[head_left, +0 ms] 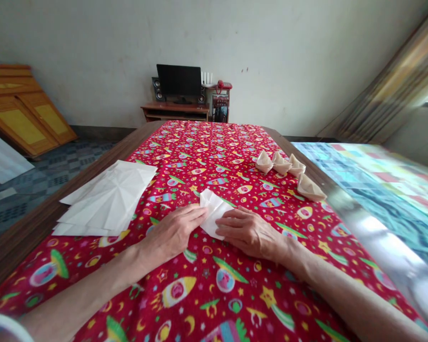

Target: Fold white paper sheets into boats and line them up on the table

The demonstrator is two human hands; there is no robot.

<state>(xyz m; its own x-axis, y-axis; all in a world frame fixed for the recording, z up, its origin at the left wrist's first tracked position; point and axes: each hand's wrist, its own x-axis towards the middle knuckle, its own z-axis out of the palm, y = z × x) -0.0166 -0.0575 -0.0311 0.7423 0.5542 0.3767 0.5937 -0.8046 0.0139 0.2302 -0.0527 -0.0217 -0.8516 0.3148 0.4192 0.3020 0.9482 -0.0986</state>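
A partly folded sheet of white paper point(209, 229) lies on the red patterned cloth in front of me, with a raised point at its far end. My left hand point(180, 227) grips its left edge, fingers held together and the thumb hidden. From the other side my right hand point(251, 232) holds the sheet, its bent fingers pressing over the right part. To the left is a loose stack of creased white paper sheets point(110, 199). Several finished folded paper shapes point(281, 164), pointed and boat-like, stand in a group at the right edge of the cloth.
The red cloth point(178, 294) covers most of a dark wooden table point(103, 164). Beyond it stand a monitor point(180, 80) with speakers and a red telephone point(221, 86). A wooden cabinet point(28, 109) is at left, a bed with a patterned cover point(374, 175) at right.
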